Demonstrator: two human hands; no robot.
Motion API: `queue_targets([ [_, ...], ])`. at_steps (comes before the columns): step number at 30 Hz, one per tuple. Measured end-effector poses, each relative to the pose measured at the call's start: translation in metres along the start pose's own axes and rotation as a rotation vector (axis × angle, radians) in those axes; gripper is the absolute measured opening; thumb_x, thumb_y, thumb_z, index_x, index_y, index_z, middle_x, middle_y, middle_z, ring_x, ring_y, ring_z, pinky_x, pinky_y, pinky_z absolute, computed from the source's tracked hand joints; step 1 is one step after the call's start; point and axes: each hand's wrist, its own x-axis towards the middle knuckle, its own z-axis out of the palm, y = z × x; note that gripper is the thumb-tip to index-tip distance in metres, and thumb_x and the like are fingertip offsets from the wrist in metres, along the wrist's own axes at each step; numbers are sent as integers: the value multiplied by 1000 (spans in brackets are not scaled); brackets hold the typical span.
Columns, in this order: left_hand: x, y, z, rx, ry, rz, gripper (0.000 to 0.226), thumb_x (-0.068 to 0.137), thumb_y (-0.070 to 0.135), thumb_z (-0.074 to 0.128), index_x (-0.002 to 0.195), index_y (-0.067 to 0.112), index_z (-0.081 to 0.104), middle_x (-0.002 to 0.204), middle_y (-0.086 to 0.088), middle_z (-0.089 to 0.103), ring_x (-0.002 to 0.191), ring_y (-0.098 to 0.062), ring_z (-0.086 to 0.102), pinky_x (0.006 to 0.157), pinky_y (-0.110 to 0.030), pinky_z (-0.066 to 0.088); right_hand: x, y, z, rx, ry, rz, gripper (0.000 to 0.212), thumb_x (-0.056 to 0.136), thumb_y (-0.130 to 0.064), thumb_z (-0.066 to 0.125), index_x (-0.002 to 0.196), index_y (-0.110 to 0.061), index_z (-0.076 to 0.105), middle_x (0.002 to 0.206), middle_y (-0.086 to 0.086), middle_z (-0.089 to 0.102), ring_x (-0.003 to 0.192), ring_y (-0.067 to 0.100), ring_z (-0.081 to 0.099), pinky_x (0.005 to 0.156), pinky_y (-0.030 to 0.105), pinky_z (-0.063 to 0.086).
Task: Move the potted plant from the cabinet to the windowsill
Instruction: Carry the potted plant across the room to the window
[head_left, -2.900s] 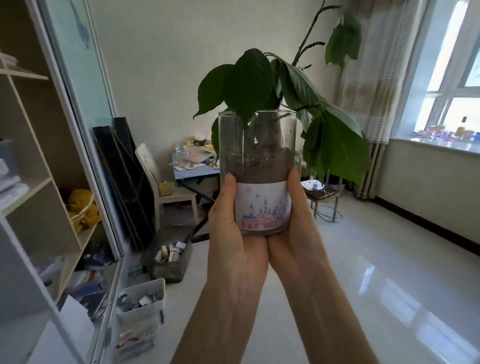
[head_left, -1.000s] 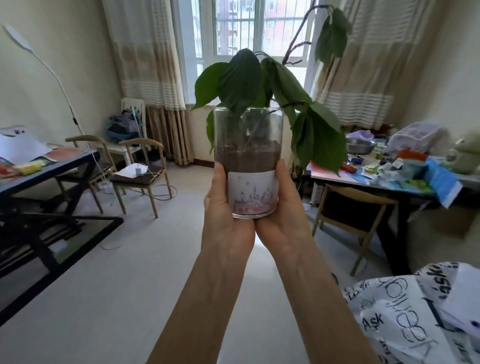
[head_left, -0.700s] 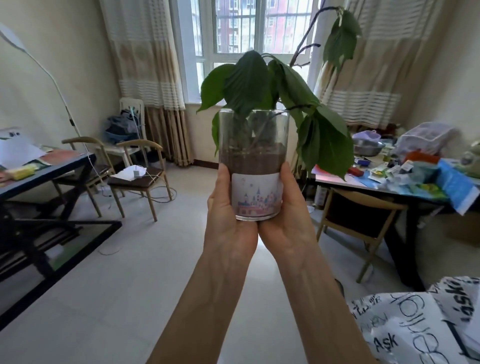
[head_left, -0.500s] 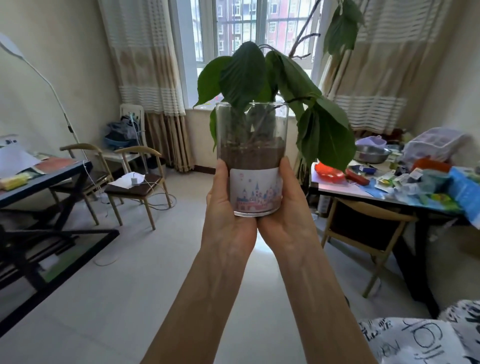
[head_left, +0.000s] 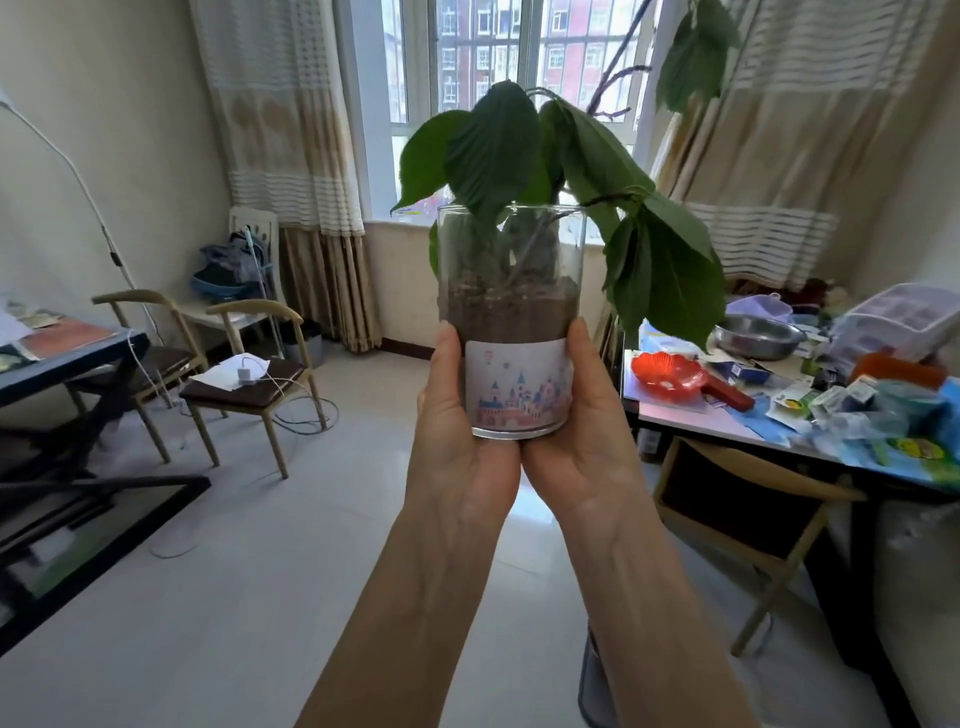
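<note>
The potted plant is a clear glass jar with dark soil, a castle-print label and large green leaves. I hold it upright at chest height in the middle of the view. My left hand cups its left side and base, and my right hand cups its right side and base. The white windowsill runs straight ahead behind the leaves, below a bright window, and the plant hides most of it. The cabinet is out of view.
A cluttered table with a red dish, a metal bowl and a wooden chair stands on the right. Two wooden chairs and a dark table stand on the left. Bare tiled floor leads toward the window.
The view has turned from the cabinet side of the room to face the window. The window and sill have grown nearer, while both hands keep the same hold on the jar.
</note>
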Motion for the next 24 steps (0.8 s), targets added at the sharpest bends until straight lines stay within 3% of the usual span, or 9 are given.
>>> queue_targets([
  [11, 91, 19, -9, -2, 38, -2, 47, 96, 40, 55, 137, 17, 62, 134, -19, 67, 118, -40, 64, 99, -56, 50, 95, 9, -13, -12, 46, 11, 80, 68, -39, 76, 142, -13, 59, 144, 17, 62, 133, 39, 58, 104, 54, 51],
  [15, 140, 38, -11, -4, 8, -33, 49, 96, 40, 55, 139, 17, 60, 136, -18, 66, 121, -38, 63, 99, -55, 50, 147, 18, -14, -5, 33, -18, 101, 49, -41, 93, 141, -14, 60, 141, 16, 65, 131, 38, 60, 101, 53, 54],
  [19, 198, 67, -5, -2, -16, -46, 50, 95, 40, 56, 138, 14, 61, 134, -19, 67, 121, -37, 64, 96, -54, 52, 211, 25, -6, 3, -2, -53, 89, 62, -40, 85, 142, -13, 58, 145, 17, 61, 133, 38, 58, 105, 55, 50],
  [24, 259, 94, -12, 25, -59, -43, 53, 94, 41, 57, 140, 15, 59, 136, -18, 66, 125, -37, 63, 91, -55, 56, 269, 37, -1, 13, -54, -72, 89, 65, -40, 84, 145, -12, 56, 147, 18, 60, 135, 38, 56, 106, 54, 50],
])
